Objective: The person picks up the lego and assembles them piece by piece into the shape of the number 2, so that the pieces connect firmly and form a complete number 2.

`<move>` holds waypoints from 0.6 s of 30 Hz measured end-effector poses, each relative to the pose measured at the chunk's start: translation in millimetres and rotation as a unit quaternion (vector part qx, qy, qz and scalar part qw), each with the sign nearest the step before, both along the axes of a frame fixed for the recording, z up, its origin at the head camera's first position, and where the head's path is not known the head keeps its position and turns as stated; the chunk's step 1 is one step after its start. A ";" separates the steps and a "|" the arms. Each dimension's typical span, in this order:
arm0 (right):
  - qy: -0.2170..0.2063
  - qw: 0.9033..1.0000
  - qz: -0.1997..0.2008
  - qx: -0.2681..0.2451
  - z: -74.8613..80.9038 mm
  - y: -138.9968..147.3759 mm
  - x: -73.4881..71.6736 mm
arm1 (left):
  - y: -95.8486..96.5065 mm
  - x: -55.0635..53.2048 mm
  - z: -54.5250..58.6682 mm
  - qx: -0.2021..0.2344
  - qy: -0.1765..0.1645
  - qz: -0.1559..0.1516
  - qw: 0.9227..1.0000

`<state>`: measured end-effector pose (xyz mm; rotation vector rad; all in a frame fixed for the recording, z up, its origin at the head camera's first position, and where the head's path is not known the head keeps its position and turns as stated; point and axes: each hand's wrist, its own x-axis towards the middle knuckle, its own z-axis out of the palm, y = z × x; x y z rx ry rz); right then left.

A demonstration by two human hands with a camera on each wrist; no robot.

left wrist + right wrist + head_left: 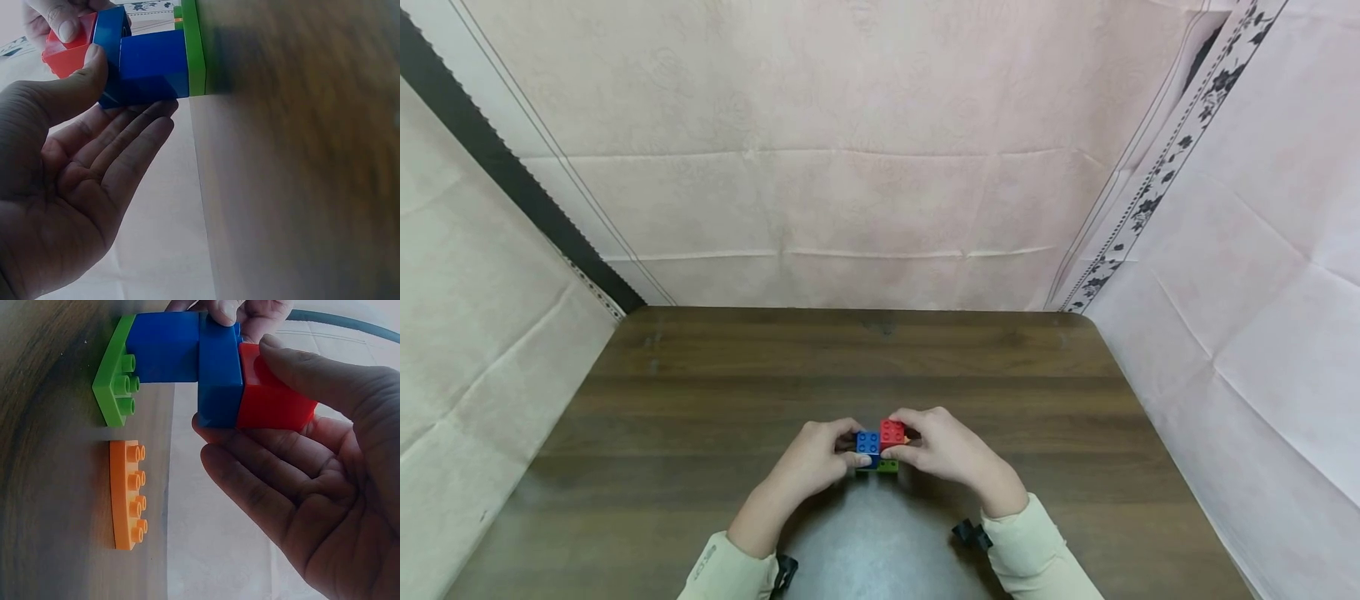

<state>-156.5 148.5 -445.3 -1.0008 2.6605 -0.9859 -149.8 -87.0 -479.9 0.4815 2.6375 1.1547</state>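
A small stack of toy building bricks stands near the middle of the table. At its base is a green studded plate [109,381] with a tall blue brick [164,347] on one end. A longer blue brick [215,394] lies across that and juts out past it. On the jutting end sits a red brick [892,432], at the stack's right. My left hand [814,454] pinches the blue bricks between thumb and fingers. With thumb and fingers on opposite sides, my right hand [951,446] grips the red brick.
An orange studded plate [120,500] lies on the table beside the green one, mostly hidden under my right hand in the head view. The wooden table [737,358] meets pale cloth hangings [850,208] at its back and sides.
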 end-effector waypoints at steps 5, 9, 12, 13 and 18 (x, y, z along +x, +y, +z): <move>-0.005 1.000 0.004 0.010 0.2 0.9 -1.7 | 0.4 0.8 1.9 -0.002 0.003 -0.002 1.000; -0.004 1.000 0.006 0.017 -0.5 1.9 -5.1 | -0.2 -1.1 2.4 -0.003 0.004 -0.001 1.000; -0.005 1.000 0.011 0.015 -2.0 3.0 -5.8 | -0.5 -1.5 1.4 -0.003 0.003 -0.003 1.000; -0.007 1.000 0.013 0.015 -2.8 3.5 -5.7 | -0.7 -1.3 0.8 -0.004 0.002 -0.004 1.000; -0.013 0.999 0.024 0.026 -6.4 6.7 -6.9 | -2.1 -0.8 -0.7 -0.006 0.002 -0.007 1.000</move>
